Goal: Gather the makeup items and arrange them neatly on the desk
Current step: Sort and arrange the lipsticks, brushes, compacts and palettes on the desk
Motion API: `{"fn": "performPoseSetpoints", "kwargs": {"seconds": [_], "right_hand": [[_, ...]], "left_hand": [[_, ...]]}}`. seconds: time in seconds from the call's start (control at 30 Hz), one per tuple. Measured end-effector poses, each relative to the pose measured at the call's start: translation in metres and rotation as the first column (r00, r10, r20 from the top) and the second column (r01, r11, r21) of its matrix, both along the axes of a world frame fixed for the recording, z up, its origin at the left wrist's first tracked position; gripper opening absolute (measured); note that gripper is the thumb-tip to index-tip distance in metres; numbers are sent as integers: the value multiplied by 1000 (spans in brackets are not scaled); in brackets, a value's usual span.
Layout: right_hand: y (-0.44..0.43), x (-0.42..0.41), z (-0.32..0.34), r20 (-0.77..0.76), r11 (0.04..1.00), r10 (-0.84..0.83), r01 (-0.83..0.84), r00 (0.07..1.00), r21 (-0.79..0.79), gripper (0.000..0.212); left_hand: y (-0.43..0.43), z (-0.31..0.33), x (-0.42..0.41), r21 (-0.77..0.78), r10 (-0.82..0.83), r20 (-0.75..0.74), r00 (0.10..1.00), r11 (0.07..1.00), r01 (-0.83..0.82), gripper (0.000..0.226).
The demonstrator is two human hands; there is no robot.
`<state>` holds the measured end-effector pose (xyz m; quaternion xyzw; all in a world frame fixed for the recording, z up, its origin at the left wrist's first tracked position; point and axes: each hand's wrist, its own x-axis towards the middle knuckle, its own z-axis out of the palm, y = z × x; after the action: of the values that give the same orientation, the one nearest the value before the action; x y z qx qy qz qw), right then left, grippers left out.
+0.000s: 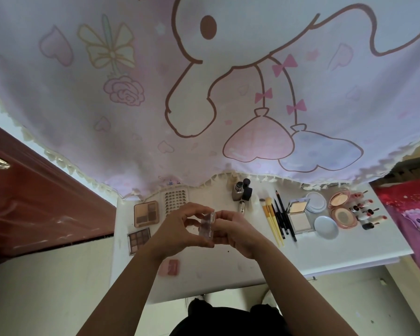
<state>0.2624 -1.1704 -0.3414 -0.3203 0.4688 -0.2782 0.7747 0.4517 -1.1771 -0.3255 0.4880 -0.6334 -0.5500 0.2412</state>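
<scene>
Above the middle of the white desk (325,253), my left hand (180,229) and my right hand (233,229) together hold a small clear makeup case (207,226), fingers pinching its edges. Two brown eyeshadow palettes lie at the left, one further back (146,213) and one nearer (139,240). A pink blush compact (170,267) lies near the front edge beside my left forearm. To the right lie yellow brushes (272,221), black pencils (284,214), an open powder compact (297,215), round puffs (325,226), a pink round compact (341,212) and several lipsticks (366,212).
Dark bottles (241,190) stand at the back centre beside a white perforated basket (175,197). A pink cartoon curtain (204,93) hangs over the desk's far edge. A reddish-brown door (34,202) is on the left, red bedding (410,209) on the right.
</scene>
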Motion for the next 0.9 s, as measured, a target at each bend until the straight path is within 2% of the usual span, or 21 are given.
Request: {"fn": "performPoseSetpoints", "kwargs": {"seconds": [0.23,0.37,0.53,0.63,0.73,0.83,0.9], "right_hand": [[4,-3,2,13,1000,-12,12,1000,2,48],[6,-21,-3,74,986,-159,155,985,52,38],[8,-26,-3,3,979,-201,201,980,-16,15],[5,-21,-1,16,957,-291,291,956,7,19],[3,-28,3,74,953,-302,300,950,41,26],[4,-35,1,-32,953,-302,302,953,-18,34],[5,-39,-6,-81,933,-359,357,930,-38,29]], "left_hand": [[-1,1,-4,-11,-38,13,999,999,38,66],[-6,7,6,104,138,-122,983,987,-126,68],[-13,10,3,216,227,-232,946,960,-178,63],[-11,7,-2,249,283,-307,909,945,-210,60],[-7,3,-5,273,310,-317,896,935,-227,58],[-4,-5,-7,321,354,-338,872,914,-247,63],[-3,-12,-6,382,393,-331,858,887,-259,64]]}}
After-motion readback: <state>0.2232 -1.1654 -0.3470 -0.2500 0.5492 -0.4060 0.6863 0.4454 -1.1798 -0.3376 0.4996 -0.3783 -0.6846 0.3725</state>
